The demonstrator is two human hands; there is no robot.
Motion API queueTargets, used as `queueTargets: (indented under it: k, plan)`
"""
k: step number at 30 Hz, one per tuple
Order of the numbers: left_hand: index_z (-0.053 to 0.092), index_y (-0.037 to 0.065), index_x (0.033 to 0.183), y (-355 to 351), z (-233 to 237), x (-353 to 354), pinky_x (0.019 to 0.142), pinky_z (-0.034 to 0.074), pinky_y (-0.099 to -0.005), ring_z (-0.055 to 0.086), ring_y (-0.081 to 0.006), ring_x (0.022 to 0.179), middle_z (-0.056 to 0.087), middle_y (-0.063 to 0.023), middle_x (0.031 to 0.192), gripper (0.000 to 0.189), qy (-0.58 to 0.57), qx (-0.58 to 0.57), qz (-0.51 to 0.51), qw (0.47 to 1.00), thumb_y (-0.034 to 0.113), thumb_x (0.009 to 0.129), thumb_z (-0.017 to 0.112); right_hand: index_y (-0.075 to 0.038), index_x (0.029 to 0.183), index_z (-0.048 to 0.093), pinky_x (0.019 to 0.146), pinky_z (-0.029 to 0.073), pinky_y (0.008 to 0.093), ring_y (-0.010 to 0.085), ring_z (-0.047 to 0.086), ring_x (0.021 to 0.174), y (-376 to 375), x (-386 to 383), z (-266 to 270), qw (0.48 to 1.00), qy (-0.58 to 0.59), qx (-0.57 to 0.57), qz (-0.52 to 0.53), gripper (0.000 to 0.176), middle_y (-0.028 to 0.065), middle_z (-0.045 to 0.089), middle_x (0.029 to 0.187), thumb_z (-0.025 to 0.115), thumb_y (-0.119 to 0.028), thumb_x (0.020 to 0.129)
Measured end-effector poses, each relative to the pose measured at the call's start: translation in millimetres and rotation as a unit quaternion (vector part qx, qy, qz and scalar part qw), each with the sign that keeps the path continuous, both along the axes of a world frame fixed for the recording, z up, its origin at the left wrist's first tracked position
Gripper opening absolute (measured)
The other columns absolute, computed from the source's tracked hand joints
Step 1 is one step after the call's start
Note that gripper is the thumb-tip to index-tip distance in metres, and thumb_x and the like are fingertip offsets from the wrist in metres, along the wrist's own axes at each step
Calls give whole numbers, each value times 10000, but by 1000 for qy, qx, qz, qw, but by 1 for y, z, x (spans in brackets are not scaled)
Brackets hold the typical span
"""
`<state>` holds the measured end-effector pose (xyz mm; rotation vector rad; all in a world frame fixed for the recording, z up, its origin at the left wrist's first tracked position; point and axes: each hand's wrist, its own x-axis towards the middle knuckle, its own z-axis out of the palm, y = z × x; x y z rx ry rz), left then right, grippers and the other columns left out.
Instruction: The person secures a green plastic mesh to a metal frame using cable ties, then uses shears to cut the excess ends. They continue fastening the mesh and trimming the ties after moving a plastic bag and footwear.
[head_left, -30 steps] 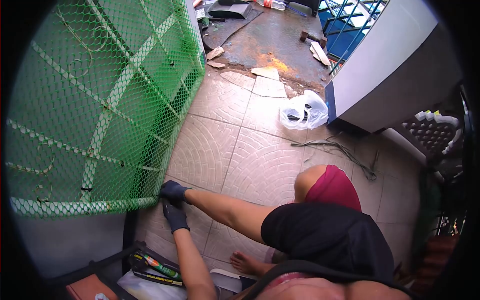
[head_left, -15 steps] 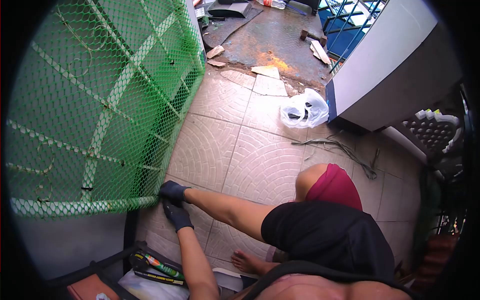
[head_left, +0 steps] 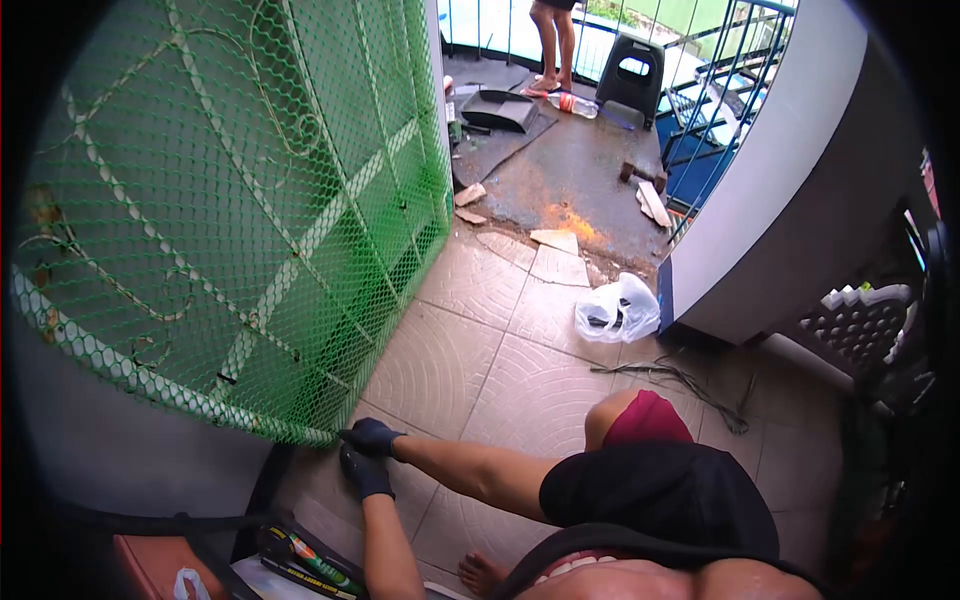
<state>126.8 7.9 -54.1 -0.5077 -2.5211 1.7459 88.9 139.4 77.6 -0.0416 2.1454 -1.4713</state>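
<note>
My right hand [head_left: 373, 438], in a dark glove, has its fingers drawn together at the lower corner of the green plastic mesh [head_left: 345, 330]. This mesh covers a white metal gate [head_left: 222, 382] with bars and curled ironwork. Just below, my left hand [head_left: 367, 474], gloved the same way, is closed with its fingertips close to the right hand and the mesh edge. Whatever is between the left fingers is too small to make out. The bottom bar of the gate ends beside both hands.
A white plastic bag [head_left: 617, 309] lies on the tiled floor [head_left: 540, 400] by the pillar [head_left: 745, 190], near green strips [head_left: 690, 385]. Broken tile pieces [head_left: 556, 241] edge the rusty landing. Beyond are a dustpan [head_left: 500, 110], a bottle [head_left: 575, 104] and another person's legs [head_left: 556, 45].
My view has tilted upward, so more of the landing, a black plastic piece and another person's legs now show. Both hands stay at the mesh corner, the left slightly lower from the right.
</note>
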Motion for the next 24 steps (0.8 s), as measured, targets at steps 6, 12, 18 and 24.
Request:
queueTargets:
  k: [6,12,18,24]
  plan:
    - [353,116,1517,17,36,17,1185,218,-381,324,-158,1444,370,-73,1568,534,-100,210,198,952,305,1018,329,-48,1013,707,869,520,445,370,679,979,-12,-18,-38,895,337,137,257,281,199,703,1033,578,-254,871]
    - [466,97,1463,8,45,25,1207,129,-465,320,-238,1456,411,-93,1546,535,-107,179,147,967,337,1005,329,-65,990,703,827,542,424,364,691,950,-15,-22,-36,886,324,163,288,238,183,710,993,586,-195,829]
    - [432,100,1485,20,64,23,1207,140,-450,313,-236,1458,388,-94,1560,540,-192,190,225,936,336,1009,329,-72,981,723,824,545,419,331,703,947,-14,-22,-16,888,296,191,294,243,159,720,987,617,-215,815]
    - [342,109,1531,5,2,14,1188,202,-427,343,-232,1443,342,-87,1587,578,-114,159,156,968,333,998,339,-75,975,727,823,546,419,327,704,942,-12,-25,-19,890,291,199,290,241,158,721,980,621,-216,811]
